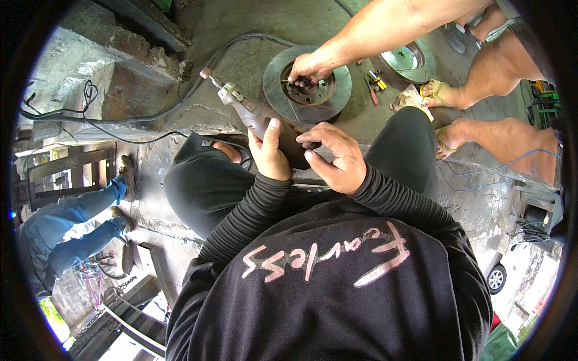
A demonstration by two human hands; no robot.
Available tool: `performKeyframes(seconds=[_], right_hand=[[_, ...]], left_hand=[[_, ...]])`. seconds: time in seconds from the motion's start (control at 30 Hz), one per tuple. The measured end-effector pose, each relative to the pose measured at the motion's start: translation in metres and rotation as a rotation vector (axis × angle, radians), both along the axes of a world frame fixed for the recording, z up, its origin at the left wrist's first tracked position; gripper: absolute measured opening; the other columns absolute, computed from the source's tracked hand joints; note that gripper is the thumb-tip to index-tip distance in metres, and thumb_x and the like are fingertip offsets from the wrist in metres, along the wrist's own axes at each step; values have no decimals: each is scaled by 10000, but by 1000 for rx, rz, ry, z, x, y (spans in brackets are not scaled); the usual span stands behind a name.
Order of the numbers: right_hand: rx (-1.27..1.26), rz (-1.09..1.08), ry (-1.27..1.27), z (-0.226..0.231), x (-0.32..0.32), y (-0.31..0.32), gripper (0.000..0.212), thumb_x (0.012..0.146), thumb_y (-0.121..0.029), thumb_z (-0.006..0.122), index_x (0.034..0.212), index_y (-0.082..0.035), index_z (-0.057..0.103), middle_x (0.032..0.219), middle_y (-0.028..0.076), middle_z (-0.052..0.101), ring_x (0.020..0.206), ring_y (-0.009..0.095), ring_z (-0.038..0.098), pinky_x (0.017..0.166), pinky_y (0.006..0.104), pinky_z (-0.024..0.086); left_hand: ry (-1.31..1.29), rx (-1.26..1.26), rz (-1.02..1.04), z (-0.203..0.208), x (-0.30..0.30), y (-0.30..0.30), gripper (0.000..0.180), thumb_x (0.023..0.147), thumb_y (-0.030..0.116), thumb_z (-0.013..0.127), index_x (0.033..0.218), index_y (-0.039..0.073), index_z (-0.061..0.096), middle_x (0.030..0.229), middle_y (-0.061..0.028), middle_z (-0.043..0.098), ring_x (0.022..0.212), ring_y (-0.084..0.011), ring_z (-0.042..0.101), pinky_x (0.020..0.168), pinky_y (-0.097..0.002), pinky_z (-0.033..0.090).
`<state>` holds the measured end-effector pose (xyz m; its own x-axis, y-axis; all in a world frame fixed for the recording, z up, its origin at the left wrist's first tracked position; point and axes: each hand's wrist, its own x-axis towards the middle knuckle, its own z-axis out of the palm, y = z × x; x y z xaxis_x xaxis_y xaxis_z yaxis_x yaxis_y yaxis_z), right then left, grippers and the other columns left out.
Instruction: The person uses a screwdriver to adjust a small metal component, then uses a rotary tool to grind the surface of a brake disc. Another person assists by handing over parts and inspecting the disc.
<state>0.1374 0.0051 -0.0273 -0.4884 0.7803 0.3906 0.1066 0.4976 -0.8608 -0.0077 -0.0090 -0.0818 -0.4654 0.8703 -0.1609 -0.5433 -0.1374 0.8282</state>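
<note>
My left hand (271, 155) is wrapped round a die grinder (244, 108) with a dark grey body and a metal nose. The tool tilts up and left, and a small pink grinding stone (205, 73) sits on its tip. My right hand (338, 157) is at the tool's rear end, thumb and forefinger closed about a small dark piece (310, 145); whether that belongs to the tool is unclear. Beyond my hands a brake disc (280, 69) lies on the floor. Another person's hand (310, 67) reaches into its hub, the fingertips partly hidden.
Right of the disc lie a yellow-handled screwdriver (378, 80) and a red-handled tool (372, 94). A second, shinier disc (421, 71) is beyond them, near a person's bare feet (442, 94). A thick black cable (198, 84) curves across the left. Someone in jeans (78, 207) stands at left.
</note>
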Motion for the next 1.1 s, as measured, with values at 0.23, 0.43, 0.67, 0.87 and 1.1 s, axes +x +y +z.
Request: performKeyframes(seconds=[0.23,0.43,0.67,0.87,1.1], right_hand=[[12,-17,-240,-13,-5,0,604,724,-126,691,1274,-57,450,1112,197,504,1026,352,535,859,395,467],[-329,169,-414,-36,-6,40,732,710,-146,716,1333,-30,350,1115,281,571,1054,424,569,875,431,472],[-7,262,-918,-71,50,113,675,714,-98,709,1317,-156,412,1158,180,599,1075,355,576,912,424,464],[60,115,-1070,-93,77,151,682,706,15,630,1319,-213,435,1217,130,568,1128,351,519,967,437,436],[133,-47,-1346,-103,57,190,696,738,-4,650,1341,-270,426,1294,77,507,1193,326,478,993,504,394]], left_hand=[[-174,8,-65,2,-1,-2,253,871,148,637,1080,81,511,909,-10,554,813,-122,534,741,-271,448],[-437,-54,-237,-18,25,-2,421,939,384,535,1214,74,467,1122,-86,570,1033,-224,573,932,-400,450],[-1,-448,-878,-42,43,4,499,873,305,635,1296,101,463,931,-21,565,762,-109,505,672,-274,403],[715,-188,-1058,-41,47,3,530,852,343,665,1238,10,520,940,-148,626,835,-224,604,753,-334,483],[749,-187,-1102,-35,42,4,499,852,333,660,1193,-4,525,928,-186,638,847,-276,624,773,-359,483]])
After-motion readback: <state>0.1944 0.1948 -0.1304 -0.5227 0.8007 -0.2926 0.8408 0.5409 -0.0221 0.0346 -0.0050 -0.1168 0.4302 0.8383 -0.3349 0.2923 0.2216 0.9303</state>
